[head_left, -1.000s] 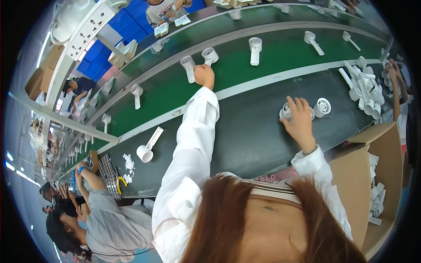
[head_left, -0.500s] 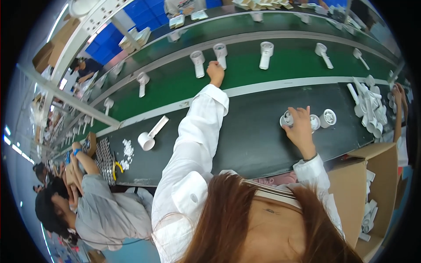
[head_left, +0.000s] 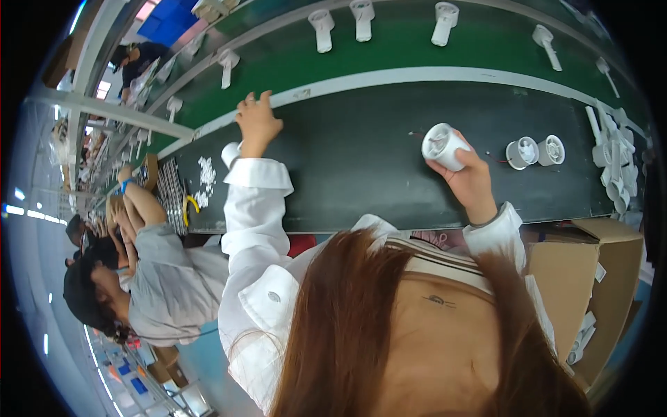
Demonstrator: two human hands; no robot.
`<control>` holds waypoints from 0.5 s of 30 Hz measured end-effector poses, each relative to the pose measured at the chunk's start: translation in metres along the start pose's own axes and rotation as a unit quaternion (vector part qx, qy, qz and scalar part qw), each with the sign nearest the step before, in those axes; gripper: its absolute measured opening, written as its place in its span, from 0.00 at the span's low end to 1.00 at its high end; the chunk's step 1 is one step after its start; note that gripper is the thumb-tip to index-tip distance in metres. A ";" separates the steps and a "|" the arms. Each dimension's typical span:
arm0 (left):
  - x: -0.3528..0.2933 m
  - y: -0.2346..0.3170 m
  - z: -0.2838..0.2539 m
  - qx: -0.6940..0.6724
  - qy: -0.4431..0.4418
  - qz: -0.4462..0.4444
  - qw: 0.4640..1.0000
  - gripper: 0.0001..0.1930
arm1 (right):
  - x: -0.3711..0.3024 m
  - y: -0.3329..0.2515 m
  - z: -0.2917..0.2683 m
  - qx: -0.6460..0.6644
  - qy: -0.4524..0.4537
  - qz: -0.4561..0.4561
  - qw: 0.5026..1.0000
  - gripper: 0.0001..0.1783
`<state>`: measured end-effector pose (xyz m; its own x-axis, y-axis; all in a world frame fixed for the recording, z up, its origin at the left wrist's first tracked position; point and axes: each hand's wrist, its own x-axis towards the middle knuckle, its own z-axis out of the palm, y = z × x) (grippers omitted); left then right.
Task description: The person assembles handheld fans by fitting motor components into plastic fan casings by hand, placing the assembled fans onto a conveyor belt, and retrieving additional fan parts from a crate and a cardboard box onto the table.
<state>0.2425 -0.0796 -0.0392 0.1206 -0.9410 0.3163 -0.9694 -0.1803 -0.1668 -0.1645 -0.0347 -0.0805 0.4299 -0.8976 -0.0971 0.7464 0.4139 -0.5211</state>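
My right hand (head_left: 469,177) is wrapped round a white cylindrical fan housing (head_left: 453,154), lifted above the dark worktable. Its round end, with white parts inside, faces left, and a thin wire sticks out beside it. At the left, my left hand (head_left: 256,124) has its fingers spread near the conveyor's edge. Under that hand and wrist lies a white fan handle piece (head_left: 231,154); only its round end shows, the rest being hidden. Two similar housings, one (head_left: 521,153) with a dark red wire and another (head_left: 552,150), stand right of my right hand.
A green conveyor (head_left: 389,55) beyond the table carries several white handle pieces (head_left: 443,24). More are piled at the table's right end (head_left: 613,156). An open carton (head_left: 566,278) stands at right. Small white bits (head_left: 206,177) and yellow-handled pliers (head_left: 191,203) lie left, near a co-worker (head_left: 170,278).
My left hand has left the handle piece on the conveyor and come back leftward, over the table. My right hand has picked up one housing, moving it away from the other two. The view has shifted.
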 end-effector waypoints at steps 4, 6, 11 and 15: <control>-0.014 -0.063 0.015 -0.059 -0.172 -0.053 0.982 0.27 | -0.002 0.010 0.007 0.078 -0.069 0.042 0.994 0.36; -0.023 -0.076 0.020 -0.041 -0.165 -0.053 0.984 0.22 | -0.004 0.014 0.007 0.078 -0.067 0.059 0.993 0.38; -0.030 -0.011 -0.020 -0.764 -0.045 -0.003 0.644 0.07 | -0.015 0.014 -0.001 0.044 -0.058 0.004 0.997 0.42; -0.042 0.062 -0.024 -0.895 -0.006 -0.148 0.420 0.10 | -0.034 0.004 0.010 -0.046 -0.056 -0.018 0.997 0.47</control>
<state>0.1717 -0.0447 -0.0400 0.2835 -0.9564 0.0697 0.4827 0.2051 0.8514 -0.1713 -0.0006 -0.0708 0.4612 -0.8872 0.0153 0.7147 0.3612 -0.5989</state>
